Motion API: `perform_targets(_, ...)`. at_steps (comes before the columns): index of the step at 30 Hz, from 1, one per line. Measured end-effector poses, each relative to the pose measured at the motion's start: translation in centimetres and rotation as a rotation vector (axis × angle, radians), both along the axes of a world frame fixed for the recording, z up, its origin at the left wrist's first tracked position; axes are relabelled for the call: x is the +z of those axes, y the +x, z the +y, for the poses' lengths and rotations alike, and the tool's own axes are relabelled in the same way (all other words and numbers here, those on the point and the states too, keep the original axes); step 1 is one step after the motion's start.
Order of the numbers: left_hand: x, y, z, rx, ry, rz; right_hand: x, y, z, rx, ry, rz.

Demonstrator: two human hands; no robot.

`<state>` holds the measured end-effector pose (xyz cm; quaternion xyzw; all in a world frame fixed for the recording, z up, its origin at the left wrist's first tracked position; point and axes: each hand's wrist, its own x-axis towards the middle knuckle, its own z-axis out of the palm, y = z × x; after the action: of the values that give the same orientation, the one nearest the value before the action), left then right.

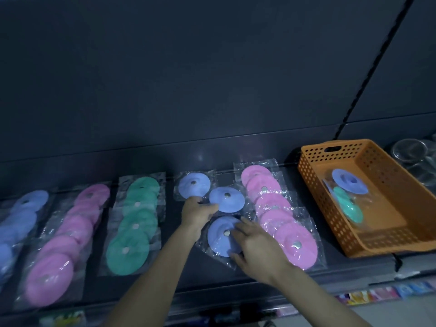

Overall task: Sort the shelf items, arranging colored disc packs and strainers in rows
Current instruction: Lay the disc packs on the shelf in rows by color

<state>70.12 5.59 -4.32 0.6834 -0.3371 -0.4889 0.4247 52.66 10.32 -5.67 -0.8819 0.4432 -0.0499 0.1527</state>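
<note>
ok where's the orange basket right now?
Head view, right side: the orange basket sits on the shelf just right of the pink disc row, with clear glass items behind its far right corner.

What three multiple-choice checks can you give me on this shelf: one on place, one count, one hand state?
1. Where is the orange basket? A. on the floor B. on the wall C. right of the right-hand pink row
2. How many blue disc packs lie between the green row and that pink row? A. three B. one C. six
3. The right hand is: A. in the basket B. resting on the nearest blue pack C. hanging idle
C: it sits past the pink packs. A: three in line. B: fingers cover that disc.
</note>
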Motion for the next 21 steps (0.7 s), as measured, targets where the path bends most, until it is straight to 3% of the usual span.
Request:
perform_targets(3,0.6,0.1,0.6,-0.094,-0.037,0.068,-0.1,0.0,0.2,0.008,0.005,-0.022)
perform_targets(8,1.2,2.2,0.7,0.082,-0.173,-0.055,-0.3,0.4,0.5,-0.020,0.069,-0.041)
perform_targets(15,0.6,6.5,-0.1,0.112,-0.059,-0.216,-0.1,1.8,-0.6,-0.016,0.078,-0.021)
perform_targets(21,-0.2,7.6,-1.0,0.016,0.006,-0.509,-0.3,3.1,-1.5,-0.040,0.063,0.078)
